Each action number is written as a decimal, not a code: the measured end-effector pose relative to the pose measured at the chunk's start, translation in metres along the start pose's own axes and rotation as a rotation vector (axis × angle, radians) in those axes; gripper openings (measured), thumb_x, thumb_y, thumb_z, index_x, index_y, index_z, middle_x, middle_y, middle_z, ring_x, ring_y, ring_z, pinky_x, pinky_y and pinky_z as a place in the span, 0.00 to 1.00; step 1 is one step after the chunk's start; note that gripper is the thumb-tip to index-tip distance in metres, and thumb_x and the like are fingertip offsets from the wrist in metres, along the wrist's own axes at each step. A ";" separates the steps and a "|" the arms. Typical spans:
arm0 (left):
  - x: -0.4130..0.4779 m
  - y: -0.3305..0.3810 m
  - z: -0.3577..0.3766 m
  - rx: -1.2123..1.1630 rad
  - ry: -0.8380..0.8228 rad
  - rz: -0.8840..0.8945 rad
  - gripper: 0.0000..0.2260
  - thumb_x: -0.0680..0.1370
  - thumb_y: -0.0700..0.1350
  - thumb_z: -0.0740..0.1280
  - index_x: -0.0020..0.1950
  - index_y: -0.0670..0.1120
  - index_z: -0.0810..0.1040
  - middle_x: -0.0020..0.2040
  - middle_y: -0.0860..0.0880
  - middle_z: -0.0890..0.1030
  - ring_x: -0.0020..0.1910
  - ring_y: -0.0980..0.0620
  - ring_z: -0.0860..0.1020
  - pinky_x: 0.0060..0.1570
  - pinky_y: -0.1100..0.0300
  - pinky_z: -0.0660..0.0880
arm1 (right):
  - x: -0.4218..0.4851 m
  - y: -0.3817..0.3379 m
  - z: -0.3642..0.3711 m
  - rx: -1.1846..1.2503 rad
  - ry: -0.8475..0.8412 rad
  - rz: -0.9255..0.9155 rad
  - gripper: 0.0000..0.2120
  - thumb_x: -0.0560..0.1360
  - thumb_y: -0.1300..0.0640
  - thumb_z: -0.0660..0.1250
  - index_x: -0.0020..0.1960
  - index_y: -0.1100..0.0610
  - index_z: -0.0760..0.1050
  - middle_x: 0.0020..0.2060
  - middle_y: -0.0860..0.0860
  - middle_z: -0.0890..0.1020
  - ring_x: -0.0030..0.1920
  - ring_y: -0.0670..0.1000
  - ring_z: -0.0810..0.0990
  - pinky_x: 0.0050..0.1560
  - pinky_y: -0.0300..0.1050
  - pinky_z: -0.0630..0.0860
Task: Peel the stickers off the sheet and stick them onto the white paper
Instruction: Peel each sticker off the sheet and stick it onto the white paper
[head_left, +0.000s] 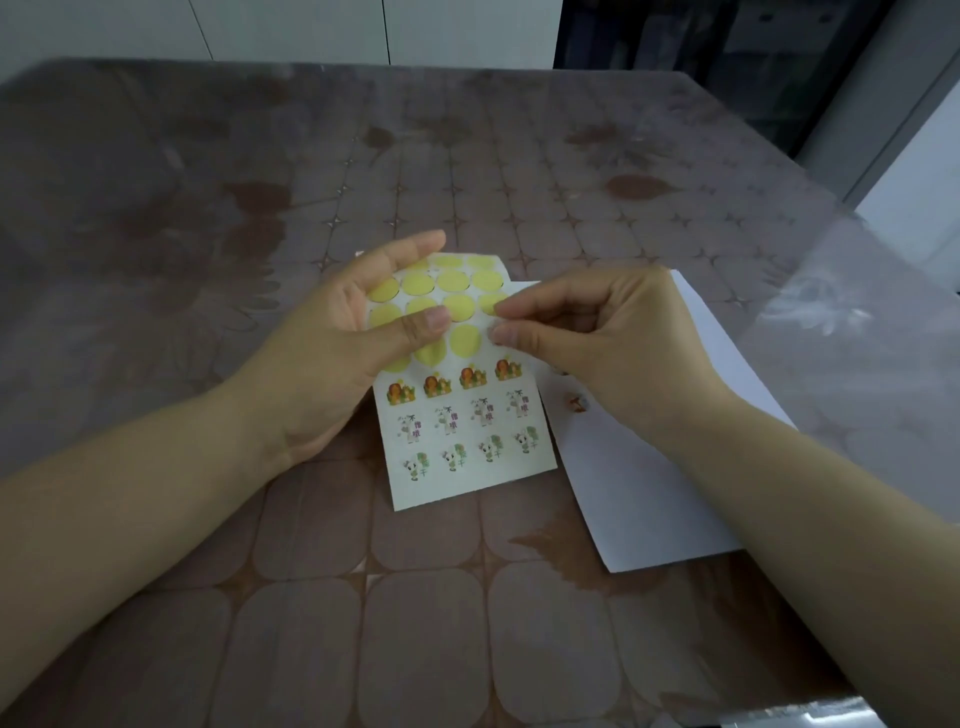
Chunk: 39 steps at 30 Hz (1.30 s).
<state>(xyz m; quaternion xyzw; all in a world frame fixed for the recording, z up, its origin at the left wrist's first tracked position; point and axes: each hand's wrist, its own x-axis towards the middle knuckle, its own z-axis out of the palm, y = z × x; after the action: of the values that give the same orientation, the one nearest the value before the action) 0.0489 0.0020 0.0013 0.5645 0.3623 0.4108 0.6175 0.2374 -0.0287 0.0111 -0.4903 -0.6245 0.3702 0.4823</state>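
Being steadied for peeling, the sheet (470, 467) is gripped by the left hand (322, 364). Its thumb is pressed on top and its fingers (410, 249) are spread beneath, so the near end hangs toward the counter (415, 623) while the worked edge is kept firm. At that right edge the right hand (613, 338) is brought in with thumb and forefinger closed together in a pinch, apparently on the rim of a sticker (496, 325); whether it is lifted yet cannot be told. Yellow circles (452, 280) fill the upper rows, probably spots already emptied, and printed stickers (467, 410) remain below. The paper (649, 493) is laid flat just beside the sheet, under the right forearm, so each peeled piece needs only a short carry. One small sticker (575, 402) is already stuck there.
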 end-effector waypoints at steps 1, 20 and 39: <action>0.000 -0.001 -0.001 -0.003 -0.001 0.001 0.25 0.69 0.40 0.67 0.65 0.54 0.73 0.53 0.53 0.84 0.52 0.50 0.83 0.47 0.59 0.80 | 0.000 0.000 0.000 -0.003 -0.005 0.003 0.06 0.65 0.62 0.75 0.40 0.53 0.82 0.38 0.45 0.85 0.39 0.45 0.84 0.40 0.36 0.80; 0.000 -0.005 -0.002 0.100 0.068 0.052 0.25 0.67 0.43 0.69 0.63 0.57 0.74 0.54 0.53 0.83 0.51 0.54 0.82 0.45 0.63 0.79 | 0.006 0.002 -0.005 -0.059 -0.128 0.043 0.03 0.61 0.48 0.73 0.34 0.45 0.81 0.42 0.43 0.76 0.36 0.43 0.73 0.39 0.34 0.72; -0.001 -0.006 0.001 0.446 0.075 0.121 0.31 0.70 0.46 0.72 0.70 0.61 0.66 0.58 0.60 0.77 0.47 0.66 0.80 0.39 0.73 0.74 | 0.001 0.000 -0.003 -0.259 -0.091 0.054 0.04 0.70 0.55 0.72 0.38 0.47 0.80 0.40 0.41 0.81 0.41 0.33 0.74 0.34 0.26 0.70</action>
<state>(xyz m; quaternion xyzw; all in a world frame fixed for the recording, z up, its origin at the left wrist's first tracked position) 0.0497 0.0009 -0.0043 0.6921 0.4323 0.3772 0.4379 0.2407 -0.0275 0.0122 -0.5477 -0.6748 0.3212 0.3762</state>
